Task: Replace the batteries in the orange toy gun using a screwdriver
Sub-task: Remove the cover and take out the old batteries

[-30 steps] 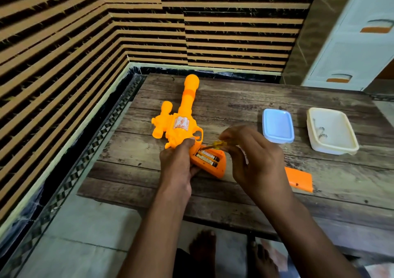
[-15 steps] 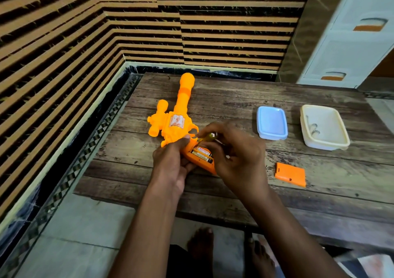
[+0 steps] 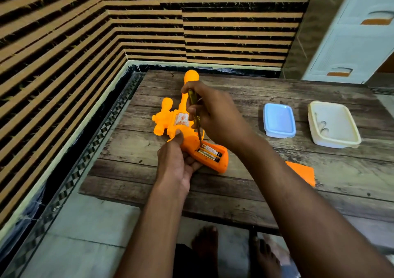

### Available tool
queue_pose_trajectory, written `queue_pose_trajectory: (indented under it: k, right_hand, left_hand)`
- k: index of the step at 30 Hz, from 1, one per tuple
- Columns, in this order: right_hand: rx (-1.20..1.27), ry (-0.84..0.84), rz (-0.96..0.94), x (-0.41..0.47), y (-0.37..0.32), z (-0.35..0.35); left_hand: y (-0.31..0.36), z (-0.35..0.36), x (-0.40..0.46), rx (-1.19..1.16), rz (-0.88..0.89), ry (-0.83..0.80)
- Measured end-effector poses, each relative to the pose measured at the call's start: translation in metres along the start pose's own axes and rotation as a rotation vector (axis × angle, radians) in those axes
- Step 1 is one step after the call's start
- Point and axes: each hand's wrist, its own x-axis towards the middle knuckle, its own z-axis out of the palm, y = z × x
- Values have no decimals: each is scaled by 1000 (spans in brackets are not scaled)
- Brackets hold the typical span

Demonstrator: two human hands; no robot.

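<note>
The orange toy gun (image 3: 170, 124) lies on the wooden table (image 3: 255, 192), barrel pointing away from me. Its grip is open and shows two batteries (image 3: 210, 153) inside. My left hand (image 3: 177, 162) holds the grip from below, thumb pressed on the gun's body. My right hand (image 3: 215, 113) grips a yellow-handled screwdriver (image 3: 195, 115) upright, its tip down at the far end of the batteries. The orange battery cover (image 3: 302, 172) lies on the table to the right, partly behind my right forearm.
A pale blue lid (image 3: 278, 123) and a cream plastic box (image 3: 333, 124) with small metal bits inside sit at the right of the table. A striped wall runs along the left and back. A white drawer unit (image 3: 351, 34) stands far right. My bare feet show below the table edge.
My right hand has raised the screwdriver from lying low across the grip to standing upright, tip now in the battery compartment. The gun's grip has lifted slightly in my left hand.
</note>
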Motion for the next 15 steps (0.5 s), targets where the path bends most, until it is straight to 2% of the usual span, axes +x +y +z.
queue_pose_trajectory:
  k: [7,12,15]
  right_hand:
    - [-141,-231,121,40,-12,-2]
    - [-84,-228,176,47,-13,-15]
    - [24,-158,157,38,-11,-22]
  left_hand:
    - [-1,3,1,29,34,31]
    - [-1,4,5,26,23,54]
    - [-1,5,5,17,1,58]
